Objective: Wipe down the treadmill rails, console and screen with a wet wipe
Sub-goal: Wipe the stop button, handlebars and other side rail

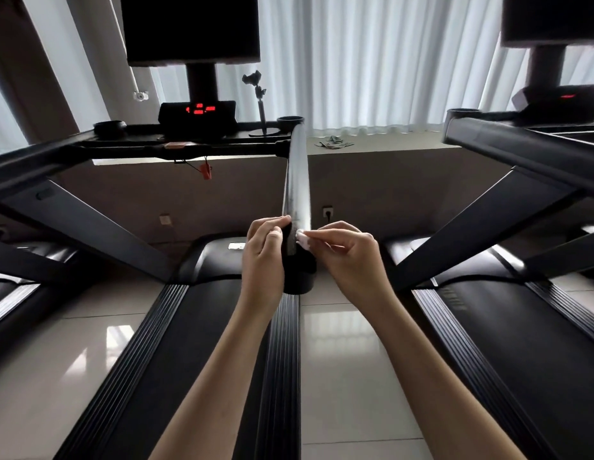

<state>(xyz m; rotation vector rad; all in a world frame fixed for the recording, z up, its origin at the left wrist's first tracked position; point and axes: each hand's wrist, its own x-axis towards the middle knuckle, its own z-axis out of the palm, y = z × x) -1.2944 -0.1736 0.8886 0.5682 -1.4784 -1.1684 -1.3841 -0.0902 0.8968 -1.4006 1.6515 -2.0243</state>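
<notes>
The treadmill's right rail runs from the console toward me, grey and shiny on top, ending in a black cap. My left hand grips the near end of this rail from the left. My right hand pinches a small white wet wipe against the rail's right side. The console shows red digits at the back left. A dark screen stands above it on a post. The left rail runs along the left edge.
A phone holder on a thin stand rises beside the right cup holder. A red safety clip dangles under the console. A second treadmill stands to the right. A crumpled cloth lies on the window ledge.
</notes>
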